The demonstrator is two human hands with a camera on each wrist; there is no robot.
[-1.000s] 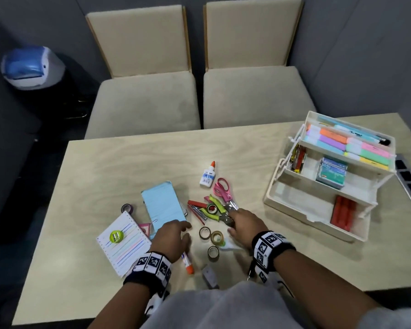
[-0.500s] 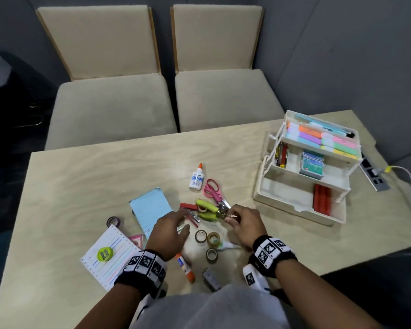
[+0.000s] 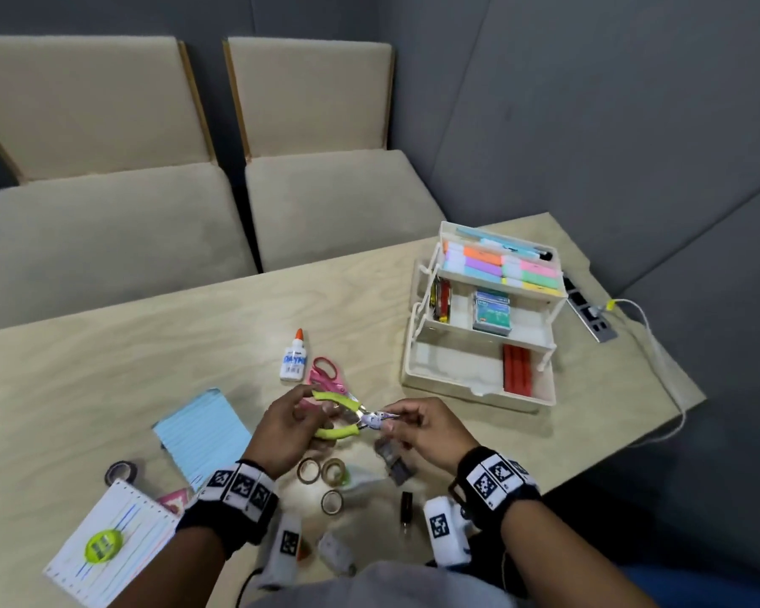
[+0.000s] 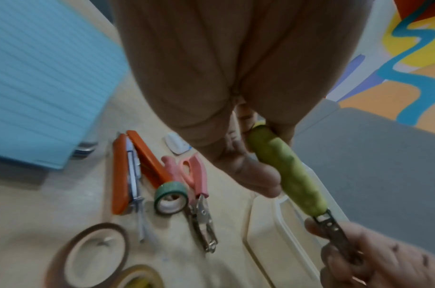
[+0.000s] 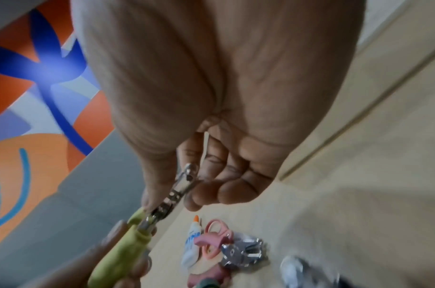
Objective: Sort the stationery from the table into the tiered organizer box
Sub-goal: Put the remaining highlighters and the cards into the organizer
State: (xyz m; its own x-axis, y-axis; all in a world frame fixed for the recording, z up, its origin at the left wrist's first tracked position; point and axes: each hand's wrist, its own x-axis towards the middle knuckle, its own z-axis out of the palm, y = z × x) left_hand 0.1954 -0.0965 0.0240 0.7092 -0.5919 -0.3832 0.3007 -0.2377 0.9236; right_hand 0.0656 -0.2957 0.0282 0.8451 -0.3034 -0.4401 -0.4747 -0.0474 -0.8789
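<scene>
Lifted: green-handled, metal-nosed punch [image 3: 341, 415], seemingly 2-handed.

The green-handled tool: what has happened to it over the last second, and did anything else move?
The green-handled tool was lifted off the table. The left hand now grips its handles, having left the blue pad, and the right hand pinches its metal tip. The glue bottle, pink scissors, tape rolls and organizer box stayed put.

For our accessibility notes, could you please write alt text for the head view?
Two hands hold a green-handled punch above the table: left hand on its handles, right hand pinching its metal tip. The organizer box stands open at right.
</scene>
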